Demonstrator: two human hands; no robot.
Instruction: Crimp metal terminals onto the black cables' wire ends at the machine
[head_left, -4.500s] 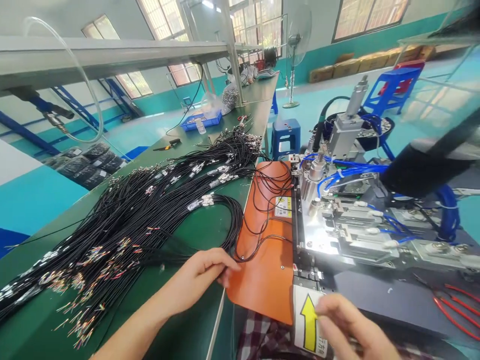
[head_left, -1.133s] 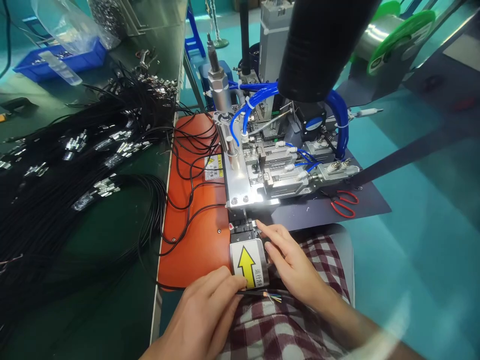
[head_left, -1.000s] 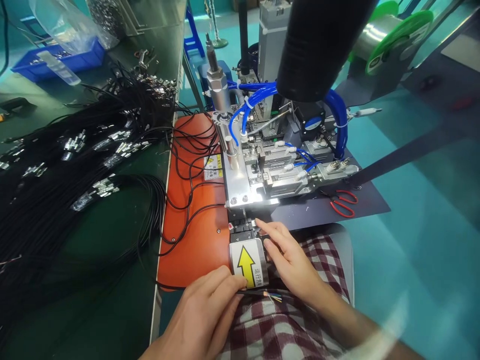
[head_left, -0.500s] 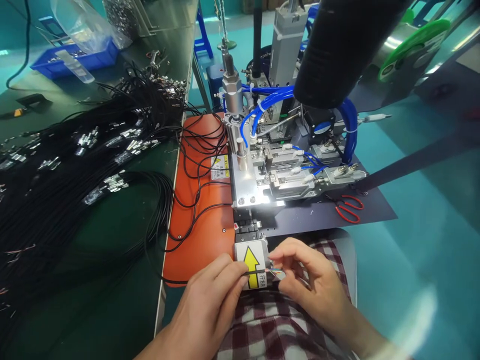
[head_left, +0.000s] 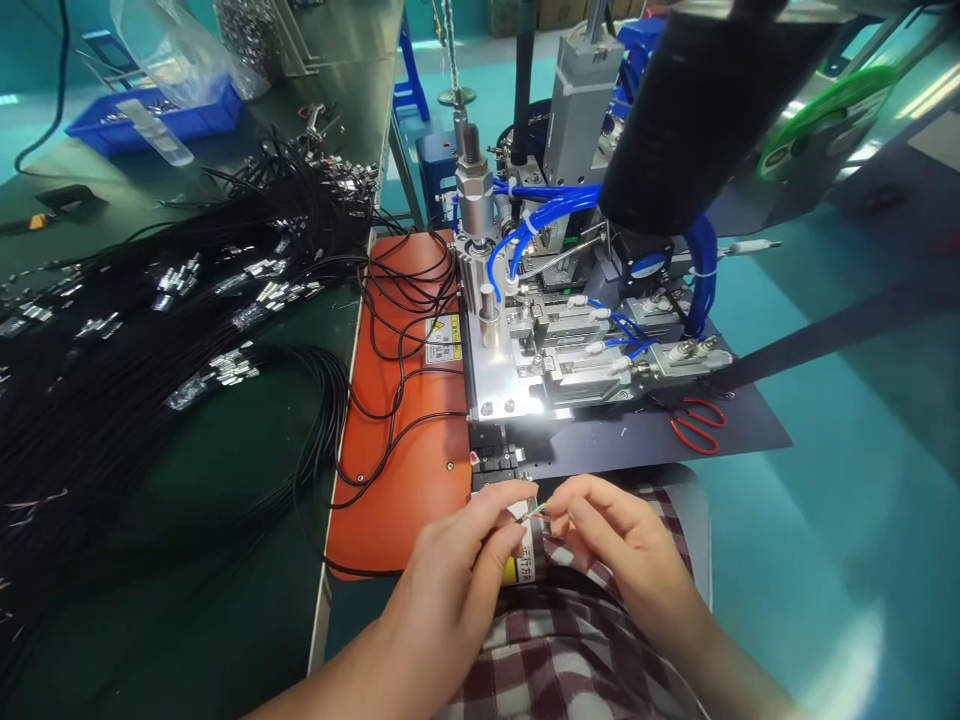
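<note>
My left hand pinches the end of a thin black cable, whose stripped coloured wire tips stick out toward the right. My right hand meets it, fingertips closed on those wire tips. Both hands hover over the plate with the yellow arrow label, mostly hidden beneath them, just in front of the small metal machine with blue air tubes. My lap in checked cloth lies below.
An orange mat with loose black cables lies left of the machine. A large pile of black cables with metal connectors covers the green bench. Red scissors rest on the dark base plate. A blue tray stands far left.
Since 4.5 s ago the view swung from the cable pile to the machine. In the last second my right hand left the fixture and closed on the wire tips; both hands rose slightly.
</note>
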